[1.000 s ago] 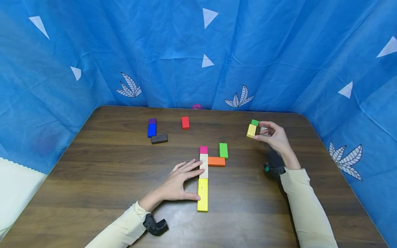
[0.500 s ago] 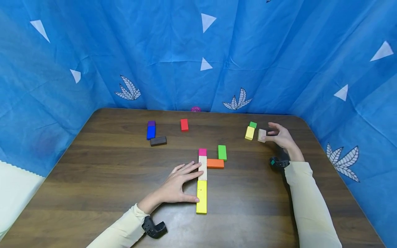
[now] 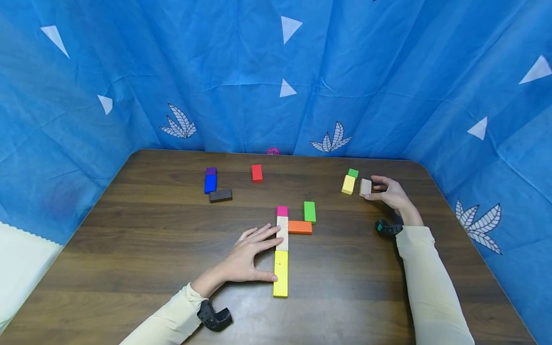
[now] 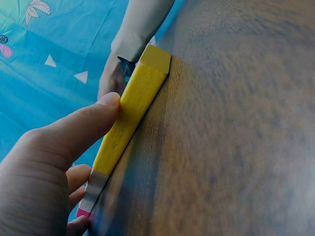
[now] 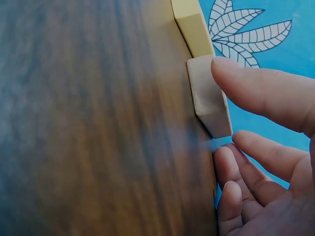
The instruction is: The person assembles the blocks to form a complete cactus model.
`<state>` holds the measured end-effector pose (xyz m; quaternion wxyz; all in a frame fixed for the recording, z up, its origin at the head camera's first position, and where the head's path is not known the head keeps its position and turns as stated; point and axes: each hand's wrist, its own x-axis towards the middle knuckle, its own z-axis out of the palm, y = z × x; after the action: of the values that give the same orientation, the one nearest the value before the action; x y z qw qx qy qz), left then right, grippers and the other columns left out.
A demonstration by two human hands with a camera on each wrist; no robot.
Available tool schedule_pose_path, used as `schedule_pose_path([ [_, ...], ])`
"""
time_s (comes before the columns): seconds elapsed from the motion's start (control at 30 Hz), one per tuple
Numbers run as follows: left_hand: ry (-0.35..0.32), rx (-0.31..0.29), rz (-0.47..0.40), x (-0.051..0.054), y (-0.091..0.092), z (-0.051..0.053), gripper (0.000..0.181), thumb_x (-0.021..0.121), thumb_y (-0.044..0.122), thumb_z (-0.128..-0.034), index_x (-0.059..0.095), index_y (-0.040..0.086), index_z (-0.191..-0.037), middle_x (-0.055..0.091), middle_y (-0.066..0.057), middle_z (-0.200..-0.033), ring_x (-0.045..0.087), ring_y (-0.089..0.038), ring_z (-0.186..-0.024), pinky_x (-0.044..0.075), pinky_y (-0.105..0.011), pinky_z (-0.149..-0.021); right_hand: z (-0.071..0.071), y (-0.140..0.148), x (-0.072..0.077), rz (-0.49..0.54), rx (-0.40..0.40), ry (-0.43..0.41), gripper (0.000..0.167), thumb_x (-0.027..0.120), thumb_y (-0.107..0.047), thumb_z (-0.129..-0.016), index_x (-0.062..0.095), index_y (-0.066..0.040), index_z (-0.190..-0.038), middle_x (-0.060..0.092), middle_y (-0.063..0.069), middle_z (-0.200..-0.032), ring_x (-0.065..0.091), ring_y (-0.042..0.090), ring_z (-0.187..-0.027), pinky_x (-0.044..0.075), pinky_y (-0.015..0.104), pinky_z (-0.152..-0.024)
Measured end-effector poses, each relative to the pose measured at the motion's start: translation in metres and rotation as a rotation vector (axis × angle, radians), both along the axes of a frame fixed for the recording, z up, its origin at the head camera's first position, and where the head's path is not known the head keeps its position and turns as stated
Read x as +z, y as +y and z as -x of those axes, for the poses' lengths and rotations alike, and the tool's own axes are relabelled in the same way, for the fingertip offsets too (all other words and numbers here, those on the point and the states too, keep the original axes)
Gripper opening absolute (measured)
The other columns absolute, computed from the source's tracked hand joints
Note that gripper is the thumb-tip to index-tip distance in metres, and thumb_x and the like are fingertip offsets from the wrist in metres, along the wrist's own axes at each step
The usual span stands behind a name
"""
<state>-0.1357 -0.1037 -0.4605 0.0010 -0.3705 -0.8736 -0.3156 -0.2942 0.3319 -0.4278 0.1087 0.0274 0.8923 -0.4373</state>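
Observation:
In the head view my left hand lies with fingers spread beside a straight row of blocks. Its thumb touches the long yellow block, and fingertips rest on the white block; a pink block caps the far end. At the far right, my right hand is beside a small off-white block standing on the table. The right wrist view has its thumb against that off-white block, the index fingertip close to the opposite corner. Whether that fingertip touches is unclear.
An orange block and a green block adjoin the row's right side. Pale yellow and small green blocks stand left of the off-white one. Farther left are red, blue, purple and dark brown blocks.
My right hand has drawn back to the right, uncovering the off-white block; in the last half second its index finger has come nearer the block again. The left hand has stayed still.

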Motion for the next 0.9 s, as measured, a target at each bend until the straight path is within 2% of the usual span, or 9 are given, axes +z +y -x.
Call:
schedule_pose_path([
  [0.3,-0.014,0.007,-0.006,0.0005,-0.0006,-0.0014,0.085,0.079,0.054,-0.0724,0.051,0.018,-0.144,0.037,-0.001,-0.157,0.030,-0.030,-0.147,0.022,-0.059,-0.114,0.0024,-0.0005,-0.0019,-0.012,0.004,-0.003,0.078,0.072,-0.015,-0.087,0.030,-0.001,-0.152,0.035,0.030,-0.147,0.034,0.044,-0.131,0.027,0.063,-0.110],
  [0.7,0.012,0.003,-0.014,-0.0018,0.0004,0.0000,0.084,0.080,0.053,-0.0716,0.052,0.018,-0.143,0.039,-0.002,-0.156,0.032,-0.032,-0.146,0.024,-0.060,-0.113,-0.0009,0.0013,-0.0018,-0.014,-0.016,0.028,0.071,0.070,-0.014,-0.089,0.035,0.001,-0.149,0.040,0.030,-0.143,0.038,0.044,-0.127,0.029,0.062,-0.110],
  [0.9,0.018,0.000,-0.007,-0.0003,0.0000,-0.0002,0.085,0.079,0.055,-0.0719,0.052,0.018,-0.143,0.039,-0.002,-0.156,0.031,-0.031,-0.146,0.024,-0.060,-0.113,-0.0040,0.0047,-0.0021,-0.021,-0.061,0.065,0.070,0.070,-0.016,-0.089,0.036,0.003,-0.148,0.044,0.029,-0.141,0.045,0.042,-0.125,0.039,0.054,-0.106],
])
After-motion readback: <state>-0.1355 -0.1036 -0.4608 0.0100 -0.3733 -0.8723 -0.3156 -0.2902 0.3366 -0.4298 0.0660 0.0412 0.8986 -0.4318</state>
